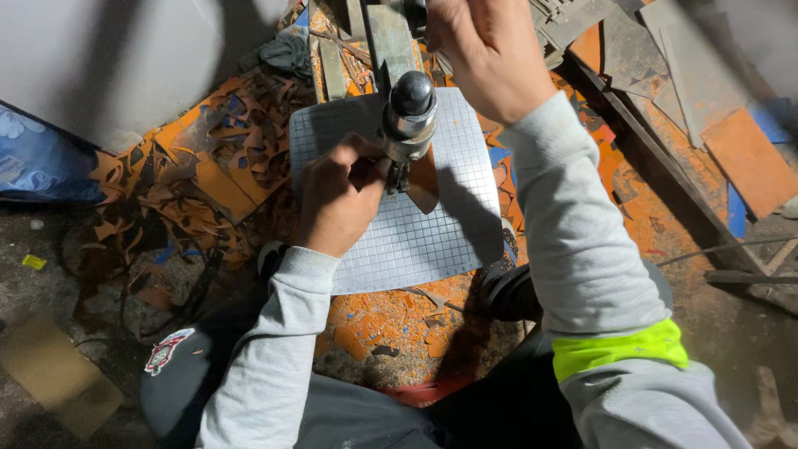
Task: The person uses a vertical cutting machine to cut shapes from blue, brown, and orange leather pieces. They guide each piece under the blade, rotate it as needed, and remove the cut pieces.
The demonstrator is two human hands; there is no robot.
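Brown leather piece (424, 187), pinched by left hand (337, 199) on gridded mat (432, 233); right hand (486, 50) grasps metal press (407, 108) at 12 o'clock; orange scraps (199, 175) at 9.

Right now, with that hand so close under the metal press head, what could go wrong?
1. The left hand holds a brown leather piece right beside the punch tool; fingers could get pinched if it drops.
2. The right hand works up at the machine, partly blocking the view.
3. Leather scraps crowd the gridded cutting mat and might snag or shift the piece.
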